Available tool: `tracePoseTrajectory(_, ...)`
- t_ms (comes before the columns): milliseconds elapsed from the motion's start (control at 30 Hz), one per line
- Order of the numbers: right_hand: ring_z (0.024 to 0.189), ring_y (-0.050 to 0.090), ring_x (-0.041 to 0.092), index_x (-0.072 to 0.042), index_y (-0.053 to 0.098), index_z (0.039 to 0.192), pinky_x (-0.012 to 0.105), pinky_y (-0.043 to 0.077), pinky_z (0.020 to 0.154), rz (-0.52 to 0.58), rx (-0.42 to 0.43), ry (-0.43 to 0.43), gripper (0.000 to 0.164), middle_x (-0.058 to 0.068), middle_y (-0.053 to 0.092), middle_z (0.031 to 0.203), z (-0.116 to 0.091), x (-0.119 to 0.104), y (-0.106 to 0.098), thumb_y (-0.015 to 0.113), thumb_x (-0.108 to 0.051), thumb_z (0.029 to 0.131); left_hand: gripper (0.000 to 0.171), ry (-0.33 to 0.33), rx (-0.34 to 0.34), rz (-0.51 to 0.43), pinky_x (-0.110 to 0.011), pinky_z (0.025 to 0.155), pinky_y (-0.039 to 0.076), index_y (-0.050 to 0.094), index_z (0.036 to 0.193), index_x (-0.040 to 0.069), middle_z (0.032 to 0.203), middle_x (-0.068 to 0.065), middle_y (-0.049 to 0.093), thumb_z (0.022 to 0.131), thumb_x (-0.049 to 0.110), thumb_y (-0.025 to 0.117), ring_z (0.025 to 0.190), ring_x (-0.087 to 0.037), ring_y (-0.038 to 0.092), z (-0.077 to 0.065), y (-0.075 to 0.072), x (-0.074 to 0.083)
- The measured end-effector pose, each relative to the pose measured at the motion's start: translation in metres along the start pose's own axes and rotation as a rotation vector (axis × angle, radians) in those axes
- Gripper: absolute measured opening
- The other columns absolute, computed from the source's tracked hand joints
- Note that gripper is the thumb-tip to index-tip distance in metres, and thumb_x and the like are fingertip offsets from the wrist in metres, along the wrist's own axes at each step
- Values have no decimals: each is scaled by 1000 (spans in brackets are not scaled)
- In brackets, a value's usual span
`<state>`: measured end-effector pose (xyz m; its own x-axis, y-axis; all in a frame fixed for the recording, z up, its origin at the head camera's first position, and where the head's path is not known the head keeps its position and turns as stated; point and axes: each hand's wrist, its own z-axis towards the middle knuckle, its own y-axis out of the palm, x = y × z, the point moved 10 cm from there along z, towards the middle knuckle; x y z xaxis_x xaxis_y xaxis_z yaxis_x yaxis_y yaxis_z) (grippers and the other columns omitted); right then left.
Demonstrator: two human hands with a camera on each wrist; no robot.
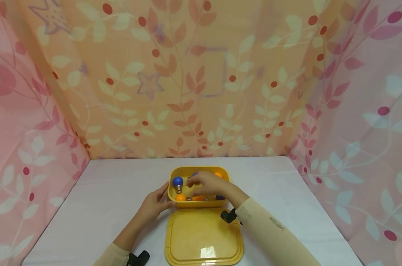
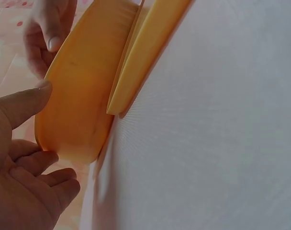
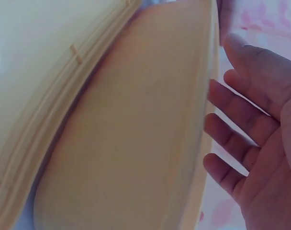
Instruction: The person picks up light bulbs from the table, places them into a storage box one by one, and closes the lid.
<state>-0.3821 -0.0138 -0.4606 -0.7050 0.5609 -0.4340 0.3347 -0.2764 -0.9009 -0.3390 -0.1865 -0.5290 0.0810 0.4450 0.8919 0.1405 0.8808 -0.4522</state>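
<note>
A yellow plastic box (image 1: 199, 204) holds several small toy light bulbs with metallic screw bases. A blue bulb (image 1: 178, 181) lies at the left inside, and an orange bulb (image 1: 180, 198) is by the front wall. My left hand (image 1: 155, 201) touches the box's left front corner, its thumb and fingers extended along the outside. Over the box's middle reaches my right hand (image 1: 209, 181), fingers loosely bent downward. Nothing shows between the fingers of the right hand (image 3: 251, 129) in the right wrist view. This hand and its wrist partly cover other bulbs.
The yellow lid (image 1: 204, 236) lies flat on the white tabletop (image 1: 121, 181), directly in front of the box. Patterned curtains (image 1: 187, 92) close in the back and both sides. Black wrist cameras (image 1: 229, 216) are strapped over the sleeves.
</note>
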Motion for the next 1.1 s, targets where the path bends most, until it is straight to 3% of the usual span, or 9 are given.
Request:
tracePoseTrajectory(300,116,60,14,-22,74,123,40,47,108,-90,132,-40,32,-6,72,121,-48,7,-32,78,-31,93,91,-43,15,83,-58,118,36,39,159,20,161,-9,41,85,48,82,148,-38,39,-4,-8,1)
tracePoseTrajectory(600,118,56,13,-26,73,123,46,43,106,-82,263,13,34,-14,69,122,-114,37,-51,81,-29,90,84,-36,2,140,-63,115,38,44,157,23,158,-13,46,85,48,81,145,-43,42,-7,-7,8)
tracePoseTrajectory(767,118,56,12,-25,73,123,47,44,106,-90,329,26,35,-16,68,122,-144,50,-51,81,-26,90,85,-14,-14,157,-63,117,36,44,157,21,157,-12,47,85,47,82,146,-42,40,-12,-4,10)
tracePoseTrajectory(967,122,56,13,-29,71,124,53,44,108,-15,390,56,36,-17,67,127,-174,60,-47,81,-24,90,81,-11,-4,174,-63,116,36,46,156,21,156,-12,48,86,38,83,146,-41,41,-17,-7,7)
tracePoseTrajectory(1100,121,58,12,-34,69,126,43,49,107,52,455,36,38,-16,67,127,-194,65,-44,81,-27,90,78,-39,-26,155,-62,117,36,48,155,24,157,-11,48,86,35,84,146,-40,42,-23,-9,5)
